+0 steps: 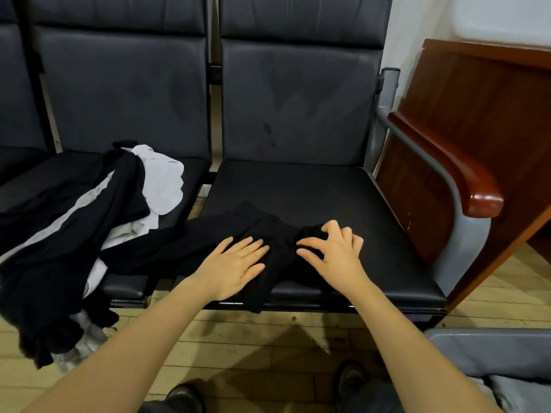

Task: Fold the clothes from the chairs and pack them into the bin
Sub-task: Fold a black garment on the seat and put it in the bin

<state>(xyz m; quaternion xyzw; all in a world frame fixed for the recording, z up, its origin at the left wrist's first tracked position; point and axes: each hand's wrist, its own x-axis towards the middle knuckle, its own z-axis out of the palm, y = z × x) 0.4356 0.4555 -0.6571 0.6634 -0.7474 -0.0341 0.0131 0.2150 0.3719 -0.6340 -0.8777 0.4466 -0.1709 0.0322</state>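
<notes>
Folding a black garment [208, 245] on a chair seat [343, 198].

Our left hand [235, 268] presses flat to anchor it; our right hand [331, 248] bunches cloth for folding.

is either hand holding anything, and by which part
Right hand grips a bunched fold at the right end of the black garment; left hand only presses flat on it.

Bare black padded seat [343, 198] lies open behind the crumpled black garment [232, 234]; a wooden-capped grey metal armrest [465, 186] blocks the right, heaped black-and-white clothes [89, 210] the left.
</notes>
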